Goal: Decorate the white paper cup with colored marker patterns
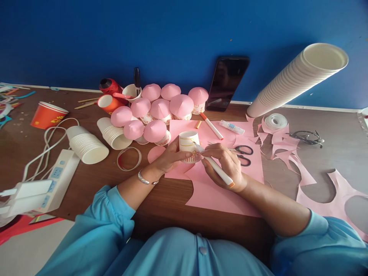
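Note:
My left hand [172,156] grips a white paper cup [189,141] from its left side, thumb across the front. Red strokes run along the cup's lower part and a yellow-orange line circles it higher up. In my right hand [225,165] is a white marker with an orange end [219,172], its tip at the cup's wall. Pink paper [224,195] lies beneath both hands. Just right of my right hand rest black-handled scissors [244,154], partly hidden by the fingers. A white marker with a red end [212,126] and its neighbouring orange cap [198,124] lie behind the cup.
Several decorated cups with pink cone tops [160,108] stand behind. A phone [228,82] and a tall cup stack [296,82] lean on the blue wall. Cup stacks [86,143] and a power strip [59,180] sit left; tape [276,121], glasses [307,137] and paper scraps [336,188] right.

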Action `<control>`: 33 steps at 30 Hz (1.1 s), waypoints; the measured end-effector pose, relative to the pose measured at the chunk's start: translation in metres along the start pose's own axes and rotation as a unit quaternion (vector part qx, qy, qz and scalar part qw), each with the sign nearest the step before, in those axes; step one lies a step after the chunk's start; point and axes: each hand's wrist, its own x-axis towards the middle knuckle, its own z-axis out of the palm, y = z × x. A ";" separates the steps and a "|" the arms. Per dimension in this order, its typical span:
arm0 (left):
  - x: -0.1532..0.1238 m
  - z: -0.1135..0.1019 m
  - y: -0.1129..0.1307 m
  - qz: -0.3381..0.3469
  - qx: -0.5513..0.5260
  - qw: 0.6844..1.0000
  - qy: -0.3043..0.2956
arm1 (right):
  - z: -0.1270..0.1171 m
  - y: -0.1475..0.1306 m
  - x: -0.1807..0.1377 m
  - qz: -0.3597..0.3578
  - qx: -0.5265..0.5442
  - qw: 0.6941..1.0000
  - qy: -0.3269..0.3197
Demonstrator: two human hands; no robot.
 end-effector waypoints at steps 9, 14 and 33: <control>0.001 -0.004 -0.003 0.011 -0.014 1.000 -0.001 | -0.001 0.002 0.000 0.001 -0.002 1.000 -0.004; 0.001 -0.002 -0.002 0.020 -0.021 1.000 -0.003 | 0.000 0.002 -0.001 0.001 -0.003 1.000 -0.004; 0.002 0.003 0.001 0.027 -0.035 0.999 0.000 | -0.001 0.002 -0.003 0.006 -0.003 1.000 -0.002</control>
